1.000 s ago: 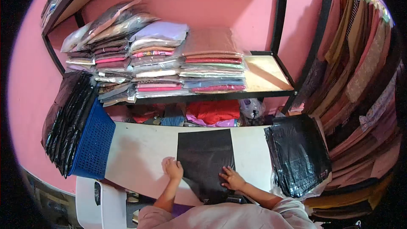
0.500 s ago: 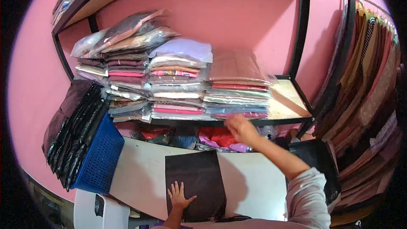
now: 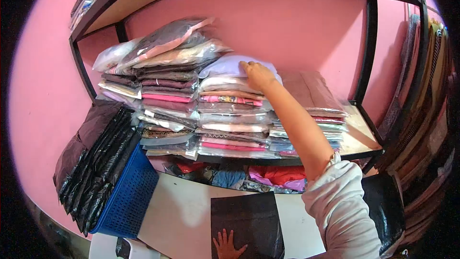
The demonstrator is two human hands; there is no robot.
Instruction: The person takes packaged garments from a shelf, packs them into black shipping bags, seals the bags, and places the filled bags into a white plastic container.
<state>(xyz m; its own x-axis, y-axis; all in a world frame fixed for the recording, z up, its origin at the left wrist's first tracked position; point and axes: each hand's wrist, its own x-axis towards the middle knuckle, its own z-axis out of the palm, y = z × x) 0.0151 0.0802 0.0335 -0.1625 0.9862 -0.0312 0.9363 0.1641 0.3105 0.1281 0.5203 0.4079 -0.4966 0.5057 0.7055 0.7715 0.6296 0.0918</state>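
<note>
My left hand (image 3: 227,245) lies flat with spread fingers on a flat black plastic bag (image 3: 249,213), which rests on the white table. My right hand (image 3: 258,75) reaches up to the shelf, its fingers curled onto the top of a lavender packet of folded cloth (image 3: 221,67) in clear plastic. That packet tops a stack of bagged folded clothes (image 3: 232,115). To its right, partly behind my forearm, sits a brown bagged garment (image 3: 311,91) on another stack. The fingertips' exact hold on the lavender plastic is hard to make out.
A blue basket (image 3: 129,196) filled with black plastic packages (image 3: 98,172) stands on the left of the white table (image 3: 175,211). The black shelf frame (image 3: 369,48) rises ahead. Hanging clothes (image 3: 426,110) line the right, near a black bag (image 3: 381,206). Colourful bagged items (image 3: 278,175) lie under the shelf.
My right hand has moved up and left, from the shelf's front edge to the lavender packet. The left hand stays on the black bag. The view has shifted, so things appear lower and further right.
</note>
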